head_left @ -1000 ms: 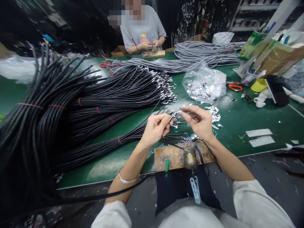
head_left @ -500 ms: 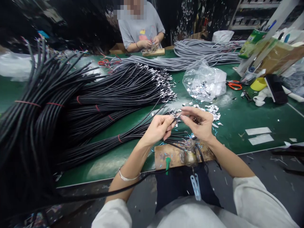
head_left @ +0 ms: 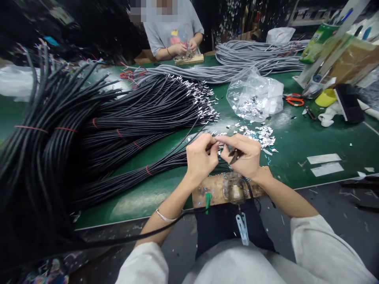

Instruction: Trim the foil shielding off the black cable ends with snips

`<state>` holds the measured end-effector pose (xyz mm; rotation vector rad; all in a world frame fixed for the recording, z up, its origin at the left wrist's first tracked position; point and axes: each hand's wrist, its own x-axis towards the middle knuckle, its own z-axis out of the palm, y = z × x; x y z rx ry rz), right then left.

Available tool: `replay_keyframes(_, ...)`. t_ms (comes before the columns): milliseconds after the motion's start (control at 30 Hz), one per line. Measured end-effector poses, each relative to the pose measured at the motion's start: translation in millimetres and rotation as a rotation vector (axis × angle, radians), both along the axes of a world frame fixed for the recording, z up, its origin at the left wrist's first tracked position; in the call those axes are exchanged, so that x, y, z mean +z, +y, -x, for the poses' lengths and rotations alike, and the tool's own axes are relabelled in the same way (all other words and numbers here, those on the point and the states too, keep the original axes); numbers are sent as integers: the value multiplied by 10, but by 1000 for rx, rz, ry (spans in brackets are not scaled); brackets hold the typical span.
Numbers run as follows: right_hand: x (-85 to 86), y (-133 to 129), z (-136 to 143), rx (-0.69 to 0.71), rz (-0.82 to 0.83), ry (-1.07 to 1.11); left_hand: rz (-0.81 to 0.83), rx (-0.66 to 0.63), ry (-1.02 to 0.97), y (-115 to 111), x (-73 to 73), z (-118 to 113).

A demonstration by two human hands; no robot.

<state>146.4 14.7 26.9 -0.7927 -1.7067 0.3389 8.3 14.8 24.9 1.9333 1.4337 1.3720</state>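
Note:
My left hand [head_left: 201, 157] is closed, with thumb and index finger pinched on the end of a black cable, which the fingers mostly hide. Touching it fingertip to fingertip is my right hand [head_left: 245, 154], also closed. A small dark metal tool [head_left: 236, 156] lies across its palm; the curled fingers cover too much to tell its kind. Behind the left wrist runs a bundle of black cables [head_left: 133, 180] tied with a red band. Below both hands, a wooden board [head_left: 204, 189] carries a small worn metal fixture [head_left: 236, 192].
Large bundles of black cables [head_left: 142, 104] with stripped ends fill the left. Foil scraps [head_left: 260, 136] and a clear plastic bag [head_left: 256, 94] are ahead. Orange-handled scissors [head_left: 294, 99] and a dark phone-like object [head_left: 349, 103] lie right. Across the table, a co-worker [head_left: 174, 33] handles small parts.
My hands have drawn together so the fingertips meet, and the right fingers have curled in. The left hand has rotated, hiding the cable end that showed before. The view has shifted slightly.

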Motion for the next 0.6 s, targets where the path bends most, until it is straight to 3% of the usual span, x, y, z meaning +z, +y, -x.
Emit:
replay_keyframes(100,36,61,-80,-23,79,-26,-12,-31,146,35,-55,-11)
replay_keyframes(267,126,235,-214,-200,247,114,318,-228,-355,109,-56,70)
replay_keyframes(400,126,224,-182,-39,223,-39,410,-368,-576,111,41,140)
replay_keyframes(600,91,198,-137,35,153,-74,463,-278,-531,65,116,150)
